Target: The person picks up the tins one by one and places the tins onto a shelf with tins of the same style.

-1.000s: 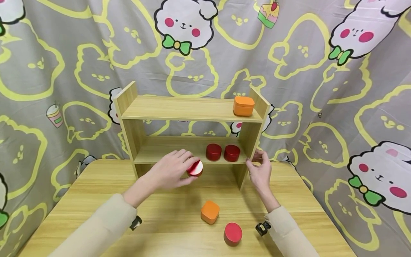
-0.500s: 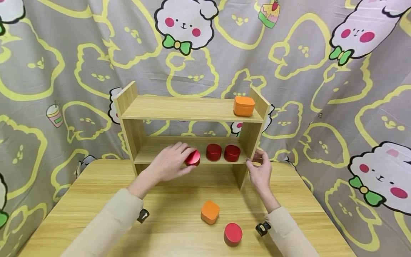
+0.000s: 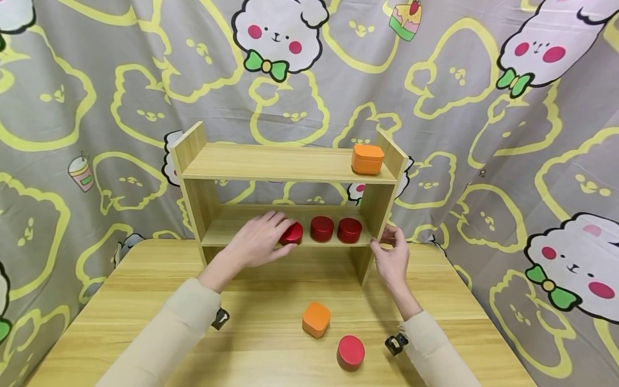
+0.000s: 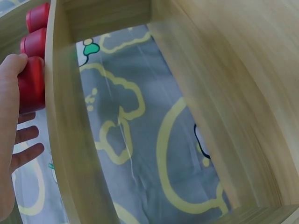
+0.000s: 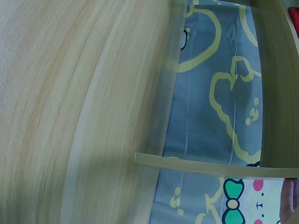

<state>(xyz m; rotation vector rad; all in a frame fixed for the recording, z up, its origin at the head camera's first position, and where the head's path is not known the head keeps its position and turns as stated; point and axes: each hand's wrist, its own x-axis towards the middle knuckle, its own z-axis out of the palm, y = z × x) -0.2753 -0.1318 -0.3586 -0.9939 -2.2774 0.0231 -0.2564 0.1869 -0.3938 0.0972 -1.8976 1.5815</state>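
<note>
My left hand (image 3: 258, 239) grips a round red tin (image 3: 293, 234) by its side, thumb in front and fingers behind. The tin sits at the front of the middle board of a small wooden shelf (image 3: 271, 164), left of two similar red tins (image 3: 321, 229). In the left wrist view the held tin (image 4: 32, 88) is upright against the board, and the thumb lies on it. My right hand (image 3: 393, 257) holds the right side panel of the shelf near the middle board, thumb at the front edge and fingers outside. Only a sliver of that hand (image 5: 288, 200) shows in the right wrist view.
An orange rounded-square tin (image 3: 367, 159) stands at the right end of the top board. On the wooden table (image 3: 271, 333) in front lie another orange tin (image 3: 316, 320) and a red tin (image 3: 351, 353). A patterned curtain (image 3: 290, 107) hangs behind the shelf.
My left hand has raised the red tin from below the middle board's front edge and brought it upright onto that board beside the other two. The right hand stays on the side panel.
</note>
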